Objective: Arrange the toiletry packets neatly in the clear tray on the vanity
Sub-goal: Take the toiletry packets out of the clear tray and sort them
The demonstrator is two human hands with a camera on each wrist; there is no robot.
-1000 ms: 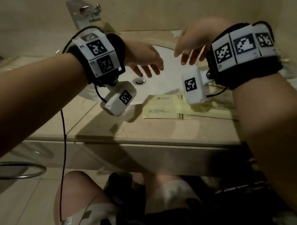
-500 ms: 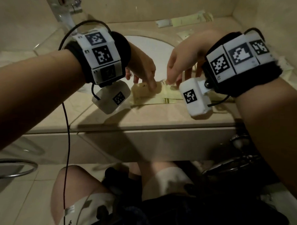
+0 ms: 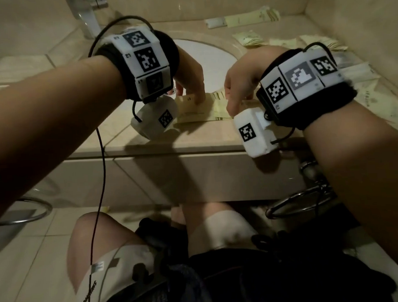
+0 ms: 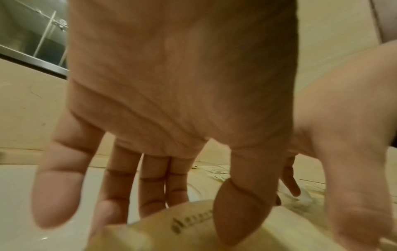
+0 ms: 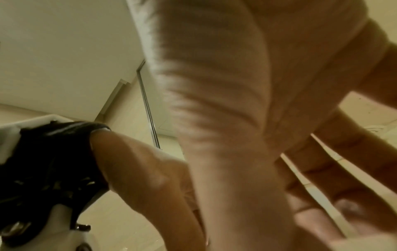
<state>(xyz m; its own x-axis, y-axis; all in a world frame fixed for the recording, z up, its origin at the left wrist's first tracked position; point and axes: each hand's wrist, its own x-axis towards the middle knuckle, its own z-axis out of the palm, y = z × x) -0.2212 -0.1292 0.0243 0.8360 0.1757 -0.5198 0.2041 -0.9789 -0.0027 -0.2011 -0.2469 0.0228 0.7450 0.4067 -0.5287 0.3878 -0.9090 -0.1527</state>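
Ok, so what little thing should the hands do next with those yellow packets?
Probably square the overlapping yellow packets into one even stack. The left hand pinches the front one, the right hand touches its neighbours, and they lie askew at the front edge of the vanity.

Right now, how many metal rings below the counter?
2. Left ring sits low at the left edge, below the counter; right ring is under the counter beside the pipe. More may be hidden.
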